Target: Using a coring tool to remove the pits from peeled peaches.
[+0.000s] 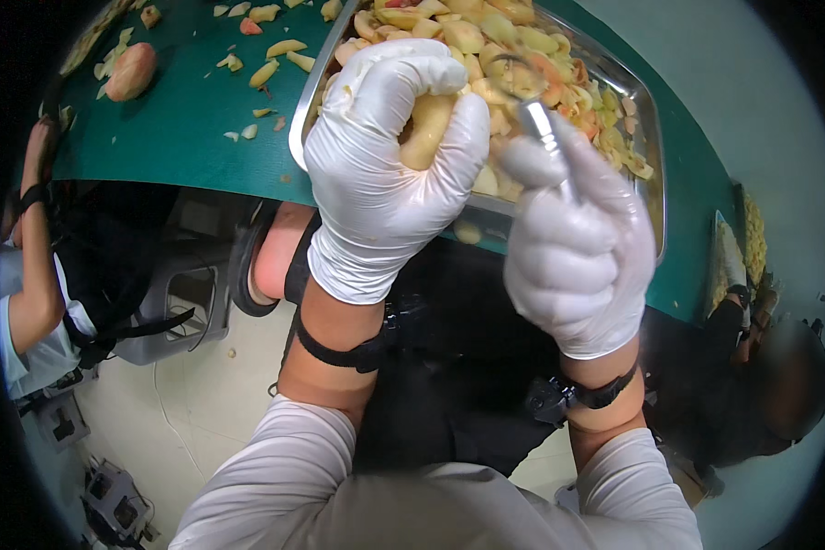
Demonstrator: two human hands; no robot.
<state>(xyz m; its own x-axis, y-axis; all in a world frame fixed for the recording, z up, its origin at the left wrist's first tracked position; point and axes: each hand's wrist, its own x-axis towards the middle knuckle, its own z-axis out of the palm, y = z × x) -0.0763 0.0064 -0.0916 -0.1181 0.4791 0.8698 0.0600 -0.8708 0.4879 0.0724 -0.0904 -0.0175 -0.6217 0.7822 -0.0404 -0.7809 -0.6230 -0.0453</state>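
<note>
My left hand (375, 172), in a white glove, is curled around a pale peeled fruit piece (429, 134) with a dark hollow on one side. In my gloved right hand (577, 254) is a metal tool with a looped head (540, 124), gripped by its handle and blurred. The loop points away from me, to the right of the fruit and apart from it. Both hands are over the near side of a steel tray (305, 113). Many cut fruit pieces (464, 34) and peelings (612, 137) fill the tray.
On the green tabletop (185, 130) lie a reddish peeled fruit (132, 71) and scattered scraps (265, 73). One person's arm (36, 275) is at left beside a grey stool (179, 309). Another person (742, 385) works at right near more trays (725, 258).
</note>
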